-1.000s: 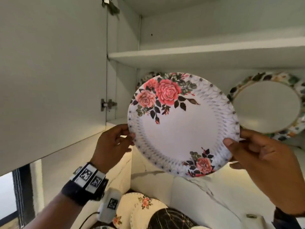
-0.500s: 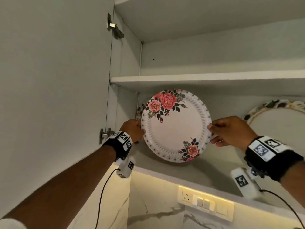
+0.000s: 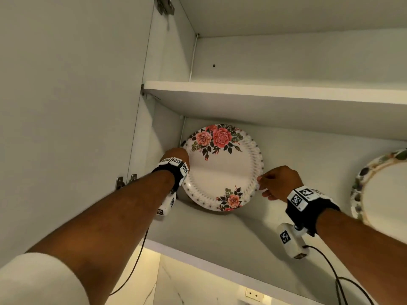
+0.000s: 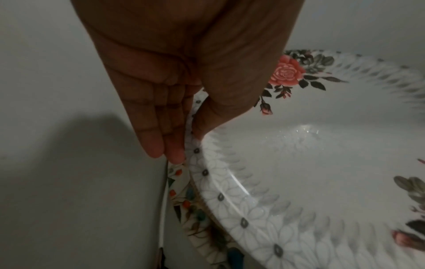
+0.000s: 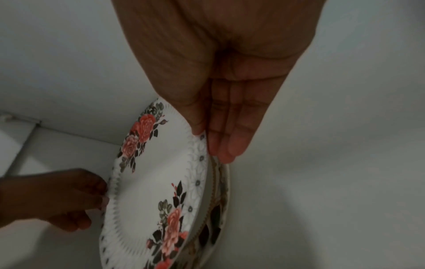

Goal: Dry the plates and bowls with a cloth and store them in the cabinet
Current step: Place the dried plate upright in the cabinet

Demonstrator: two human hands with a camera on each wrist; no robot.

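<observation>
Up inside the cabinet (image 3: 286,58), everything sat between or beside the two raised arms. To the left of the left hand (image 3: 176,154) hung the open cabinet door (image 3: 66,106), with a metal hinge (image 3: 125,181) just beside the left forearm. The left hand pinched the left edge of the rose plate (image 3: 222,172): in the left wrist view the thumb pressed the front of the rim while the straight fingers (image 4: 158,138) lay behind it. A black wrist strap (image 3: 174,168) with square markers circled that wrist, and a small white camera (image 3: 167,203) hung below it.

Between the hands the rose plate stood nearly upright on the lower shelf (image 3: 220,234), near the cabinet's left rear corner, face toward the person. Behind it, in both wrist views, stood another patterned plate (image 5: 224,182), its rim just showing past the rose plate's edge; whether the two touched could not be told.

The right hand (image 3: 279,183) gripped the plate's right edge, thumb on the front of the rim and fingers (image 5: 230,142) behind. Above both hands ran the upper shelf (image 3: 264,93). Well to the right of the right hand, a leafy-rimmed plate (image 3: 361,177) leaned at the frame's edge. Below the right wrist hung a second white camera (image 3: 290,241) with a dark cable (image 3: 339,280).
</observation>
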